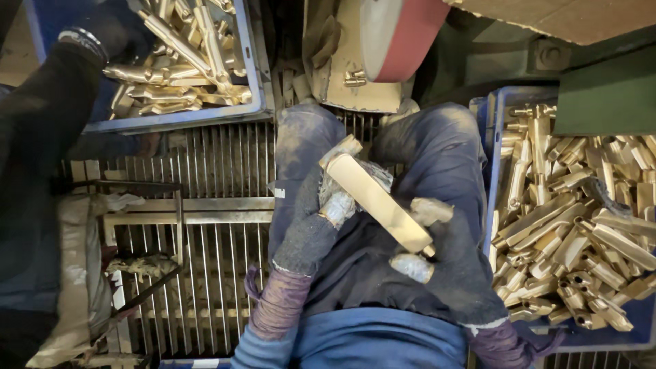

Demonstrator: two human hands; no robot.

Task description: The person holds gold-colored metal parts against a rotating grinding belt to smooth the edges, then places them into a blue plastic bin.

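Thing held: a flat gold metal bar [378, 200], slanting over the person's lap, between the two crates.
Left hand [321, 219]: in a worn dark glove, fingers closed around the upper end of the bar.
Right hand [444, 249]: also gloved, fingers closed on the lower end, thumb on top.
How it feels: it looks hard and stiff, quite heavy for its size, and smooth, so it may slip. Holding both ends, as now, seems the safest way.
Right crate [493, 171]: blue, full of the same shiny gold parts, just beside the right knee.
Left crate [253, 75]: blue, at the top left, with more gold parts; another person's dark sleeve [41, 102] reaches over it.
Machine: a red sanding belt [403, 34] sits just ahead of the knees.
Floor: a metal grate [212, 225], dusty, with rags lying on it.
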